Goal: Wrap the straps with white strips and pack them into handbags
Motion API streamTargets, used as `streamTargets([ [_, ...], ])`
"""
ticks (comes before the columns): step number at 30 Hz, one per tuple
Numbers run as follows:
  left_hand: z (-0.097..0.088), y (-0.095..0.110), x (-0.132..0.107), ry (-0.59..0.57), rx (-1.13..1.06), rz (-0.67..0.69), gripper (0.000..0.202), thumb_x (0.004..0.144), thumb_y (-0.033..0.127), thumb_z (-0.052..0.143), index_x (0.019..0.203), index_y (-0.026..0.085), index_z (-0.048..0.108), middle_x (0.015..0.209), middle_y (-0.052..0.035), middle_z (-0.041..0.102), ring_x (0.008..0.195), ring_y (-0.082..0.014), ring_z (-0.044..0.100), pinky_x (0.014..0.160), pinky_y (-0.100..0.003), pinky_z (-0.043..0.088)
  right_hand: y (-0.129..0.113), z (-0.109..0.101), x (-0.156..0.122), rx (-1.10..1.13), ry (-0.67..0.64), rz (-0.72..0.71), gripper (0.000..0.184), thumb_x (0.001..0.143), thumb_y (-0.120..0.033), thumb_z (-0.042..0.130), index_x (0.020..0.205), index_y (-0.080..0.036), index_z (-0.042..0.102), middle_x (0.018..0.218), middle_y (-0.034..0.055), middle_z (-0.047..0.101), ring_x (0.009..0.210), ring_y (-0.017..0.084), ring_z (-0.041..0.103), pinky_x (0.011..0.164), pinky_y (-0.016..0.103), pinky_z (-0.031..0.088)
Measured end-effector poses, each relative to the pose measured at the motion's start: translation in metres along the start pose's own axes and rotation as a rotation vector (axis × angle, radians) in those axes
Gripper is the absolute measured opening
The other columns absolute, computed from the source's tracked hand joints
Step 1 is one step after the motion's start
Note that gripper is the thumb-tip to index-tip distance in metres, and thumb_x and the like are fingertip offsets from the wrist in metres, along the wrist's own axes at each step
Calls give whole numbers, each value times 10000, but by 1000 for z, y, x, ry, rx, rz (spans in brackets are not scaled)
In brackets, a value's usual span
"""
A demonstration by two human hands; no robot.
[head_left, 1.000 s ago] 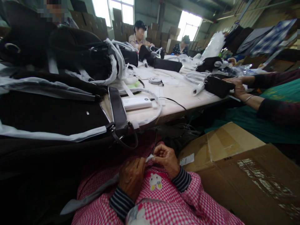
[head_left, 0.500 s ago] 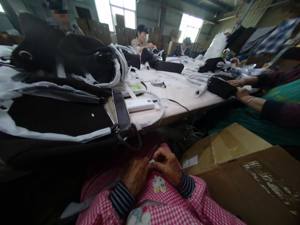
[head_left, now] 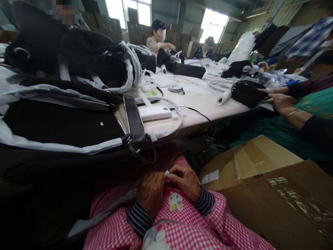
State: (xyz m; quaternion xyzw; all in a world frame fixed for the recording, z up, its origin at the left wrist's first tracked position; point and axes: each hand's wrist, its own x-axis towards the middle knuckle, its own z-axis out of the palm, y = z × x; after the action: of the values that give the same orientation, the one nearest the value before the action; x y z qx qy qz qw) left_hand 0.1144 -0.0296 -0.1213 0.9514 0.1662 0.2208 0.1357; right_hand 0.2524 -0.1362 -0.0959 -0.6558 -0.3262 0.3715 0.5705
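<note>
Bit of white wrap [head_left: 167, 173] sits pinched between left hand [head_left: 151, 192] and right hand [head_left: 186, 182], showing more than before, so fiddling likely goes on

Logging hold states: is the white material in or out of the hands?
In: the white material shows pinched between fingertips of the left hand and right hand.

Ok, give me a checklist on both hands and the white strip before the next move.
1. Right hand pinching the white tip: ok.
2. Left hand gripping that tip too: cannot tell, its fingertips are hidden.
3. White strip joined to the tip: cannot tell, left hand covers it.
4. Cardboard box apart from both hands: ok.
5. Co-worker's hand away from the strip: ok.
</note>
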Motion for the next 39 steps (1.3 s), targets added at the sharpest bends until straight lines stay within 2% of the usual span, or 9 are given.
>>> streamTargets([
  [9, 3, -2, -2, 12, -98, -20, 358, 1095, 324, 318, 1113, 167, 639, 873, -70, 767, 746, -185, 735, 665, -277, 548, 2, -3, 2, 183, 15, 122, 322, 677, -409, 851, 668, -174, 631, 514, -52, 554, 440, 73, 413, 442, 216, 283],
  [14, 3, -1, -5, -49, -166, -62, 413, 1089, 367, 331, 913, 179, 654, 760, -49, 729, 675, -186, 723, 603, -266, 529, 2, -3, 4, 71, 102, 73, 294, 649, -325, 869, 647, -169, 619, 559, -42, 572, 507, 80, 438, 492, 217, 306],
  [19, -9, 6, -2, -82, -274, -69, 438, 1083, 268, 263, 955, 204, 677, 817, -35, 734, 709, -162, 718, 656, -262, 526, 0, -3, 6, 165, 91, 85, 318, 642, -343, 859, 638, -180, 585, 542, -44, 563, 483, 83, 422, 470, 219, 294],
  [24, -21, 8, 3, -121, -689, -358, 397, 1049, 392, 381, 832, 199, 653, 690, 1, 645, 644, -158, 619, 655, -279, 454, 3, -9, 6, 202, 43, 106, 248, 746, -384, 778, 761, -183, 634, 533, -56, 539, 432, 81, 362, 434, 225, 259],
  [27, -23, 5, 4, -182, -955, -515, 434, 1011, 509, 455, 762, 188, 607, 632, 25, 572, 585, -135, 508, 577, -257, 376, 1, -16, 8, 4, 177, -72, 166, 832, -346, 714, 810, -190, 662, 649, -22, 599, 544, 120, 474, 522, 253, 372],
  [30, -23, 1, 6, -229, -1054, -527, 425, 993, 528, 486, 780, 178, 600, 630, 35, 527, 579, -120, 433, 549, -247, 314, -11, -23, 13, -295, 249, -370, 98, 876, -264, 691, 808, -193, 690, 800, 22, 641, 764, 174, 570, 723, 311, 452],
  [34, -28, -4, 9, -265, -1110, -526, 406, 971, 521, 531, 777, 169, 593, 614, 45, 469, 581, -112, 392, 550, -246, 287, -32, -31, 21, -521, -67, -586, 66, 873, -221, 735, 933, -193, 736, 936, 54, 714, 924, 215, 598, 865, 366, 450],
  [36, -33, -6, 11, -300, -1182, -545, 400, 944, 515, 564, 746, 168, 574, 598, 50, 445, 559, -105, 360, 530, -246, 260, -39, -34, 23, -543, -233, -566, 123, 872, -227, 747, 990, -193, 747, 934, 48, 737, 911, 208, 605, 837, 346, 461],
  [39, -44, -9, 18, -405, -1284, -556, 384, 878, 508, 615, 711, 166, 562, 560, 55, 421, 518, -96, 319, 499, -252, 212, -47, -32, 23, -494, -334, -466, 157, 853, -273, 768, 981, -182, 762, 870, 31, 725, 817, 176, 612, 729, 285, 471],
])
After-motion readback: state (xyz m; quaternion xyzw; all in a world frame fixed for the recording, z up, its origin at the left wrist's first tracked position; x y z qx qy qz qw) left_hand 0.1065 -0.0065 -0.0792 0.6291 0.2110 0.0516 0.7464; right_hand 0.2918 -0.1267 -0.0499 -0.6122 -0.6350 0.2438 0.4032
